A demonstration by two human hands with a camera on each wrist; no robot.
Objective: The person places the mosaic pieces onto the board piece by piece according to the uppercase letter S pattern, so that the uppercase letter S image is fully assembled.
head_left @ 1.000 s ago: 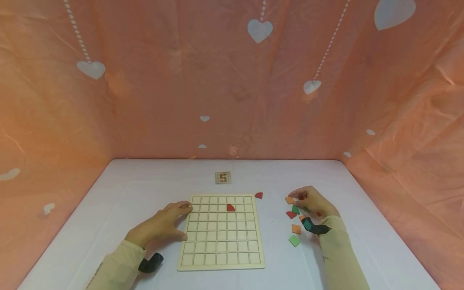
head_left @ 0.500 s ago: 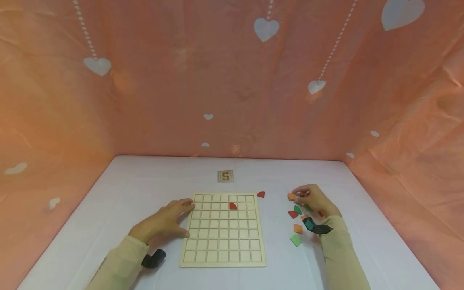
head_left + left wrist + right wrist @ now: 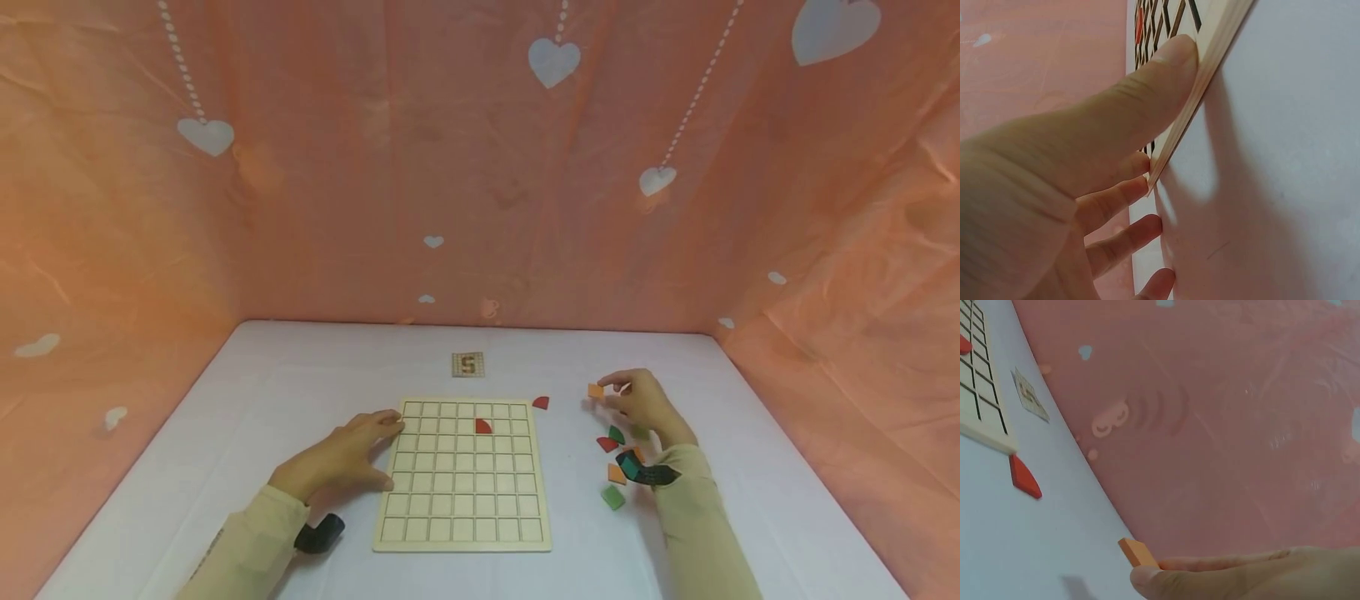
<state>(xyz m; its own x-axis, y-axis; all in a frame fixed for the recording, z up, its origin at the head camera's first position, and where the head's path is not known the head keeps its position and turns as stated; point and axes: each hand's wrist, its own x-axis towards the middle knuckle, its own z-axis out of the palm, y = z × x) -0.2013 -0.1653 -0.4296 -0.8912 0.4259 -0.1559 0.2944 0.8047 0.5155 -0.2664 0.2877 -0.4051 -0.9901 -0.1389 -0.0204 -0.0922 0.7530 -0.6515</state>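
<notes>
My right hand (image 3: 643, 403) pinches an orange square tile (image 3: 596, 391) between thumb and fingers, raised over the table in the right wrist view. The left hand (image 3: 341, 454) rests at the left edge of a pale wooden grid board (image 3: 461, 546), its thumb on the rim in the left wrist view and its fingers spread. One red quarter-round piece (image 3: 483, 427) sits in a cell of the board's second row. Another red quarter-round piece (image 3: 1024, 477) lies on the table just off the board's far right corner.
Below the right hand lie a green quarter-round piece (image 3: 617, 434), a red piece (image 3: 606, 444), an orange tile (image 3: 617, 474) and a light green tile (image 3: 612, 497). A small pattern card (image 3: 468, 364) lies beyond the board. Pink cloth (image 3: 480, 167) walls surround the white table.
The right hand has lifted the orange tile off the table and moved it slightly away and to the left. My left hand stays at the board's edge. The head view has shifted a little.
</notes>
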